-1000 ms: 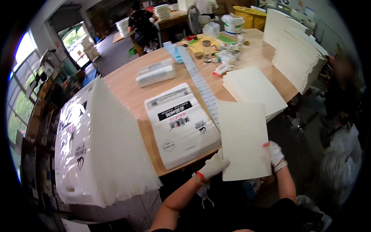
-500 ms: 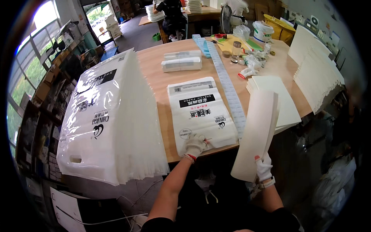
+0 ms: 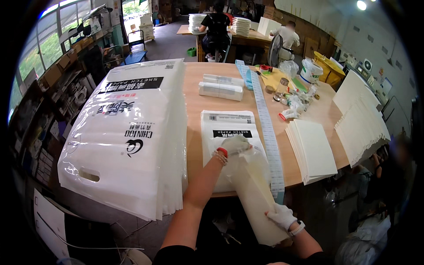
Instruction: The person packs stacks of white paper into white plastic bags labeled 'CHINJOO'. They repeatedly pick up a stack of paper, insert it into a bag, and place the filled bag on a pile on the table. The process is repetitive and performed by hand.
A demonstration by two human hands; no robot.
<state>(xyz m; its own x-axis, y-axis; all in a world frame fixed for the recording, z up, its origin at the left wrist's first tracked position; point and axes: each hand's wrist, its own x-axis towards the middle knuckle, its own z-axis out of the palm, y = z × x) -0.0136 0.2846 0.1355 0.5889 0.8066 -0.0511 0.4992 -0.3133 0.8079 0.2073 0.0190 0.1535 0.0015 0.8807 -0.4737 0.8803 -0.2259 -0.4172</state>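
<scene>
A small pile of printed white plastic bags point(image 3: 209, 152) lies flat before me at the table's near edge. Over its middle is my left hand point(image 3: 236, 145), in a white glove, its fingers closed on the lifted film of the top bag. My right hand point(image 3: 282, 215), also gloved, grips a curved bundle of white paper sheets point(image 3: 258, 210) by its right side, just off the near edge. The bundle's far end reaches under the raised film, by my left fingers. How deep it sits in the bag is hard to make out.
Large printed plastic bags point(image 3: 148, 112) are fanned at the left. A blue-white label strip point(image 3: 266, 128) runs lengthwise beside the small bags. Paper stacks point(image 3: 320, 150) stand right, rolled plastic packs point(image 3: 221, 90) behind. Beyond are a jar point(image 3: 281, 90), a bucket point(image 3: 310, 70) and two people.
My right hand has brought the paper bundle leftward to the small bags. My left hand has moved from their near edge to their middle, lifting film. The view has shifted too.
</scene>
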